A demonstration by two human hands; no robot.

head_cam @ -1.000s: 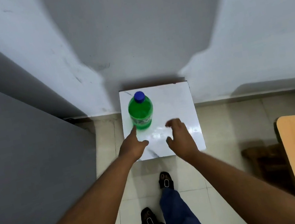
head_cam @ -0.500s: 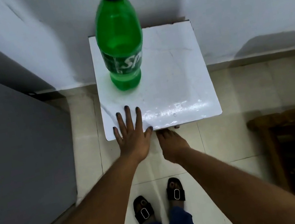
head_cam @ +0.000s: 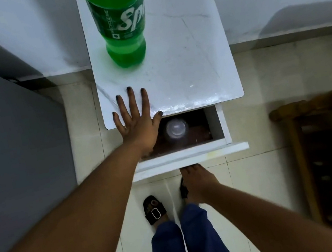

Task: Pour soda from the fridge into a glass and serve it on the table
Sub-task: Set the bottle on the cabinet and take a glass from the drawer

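green plastic fills the top of the head view: one soda bottle stands upright on the back left part of the white table top, its cap cut off by the frame edge

one drawer under the top is pulled out toward the person. it holds one clear glass, seen from above and blurred, standing on the dark drawer floor near the left side

two hands show. the left hand lies flat with fingers spread wide on the near left corner of the table top, gripping nothing; the glass is just beside its thumb, a level lower, and the bottle is farther back, apart from the fingertips. the right hand sits at the drawer's white front panel, its fingers curled under the lower edge and hidden, so i cannot tell how tightly it grips

two black sandals stand on the pale floor tiles below
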